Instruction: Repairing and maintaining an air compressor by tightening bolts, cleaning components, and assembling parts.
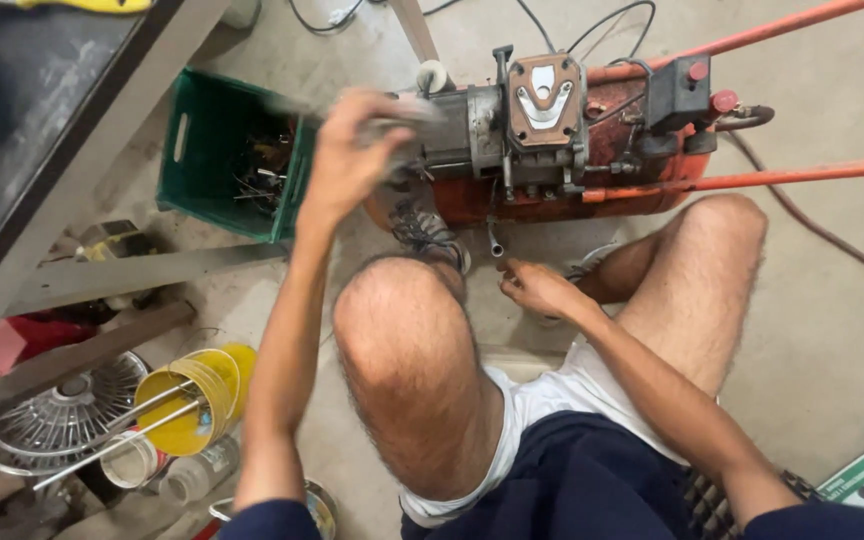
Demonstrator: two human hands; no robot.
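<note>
Here the person sits low on the concrete floor (pixel 832 330), bare knees spread, looking down between them. Nearest, the right hand (pixel 537 290) hangs just above the floor between the knees, its fingers (pixel 512 272) pinched narrow on the lower end of a small metal wrench (pixel 493 243), which stands nearly upright just below the machine.

Further out, the left hand (pixel 347 160) is raised to the left end of an orange air compressor (pixel 552 190). Its fingers are curled shut around a grey tool (pixel 402 110), blurred by motion, so its kind cannot be told; it lies against the grey motor housing (pixel 462 130) of the compressor. The compressor lies across the floor in front of the knees, with a square metal plate (pixel 544 100) on top of the pump and orange handle bars (pixel 802 172) running off to the right.

To the left of the compressor sits a green plastic crate (pixel 207 160) with metal odds and ends inside. Nearer at the lower left lie a yellow spool (pixel 192 400) and a wire fan guard (pixel 62 420), under the edge of a dark worktop (pixel 32 110).
</note>
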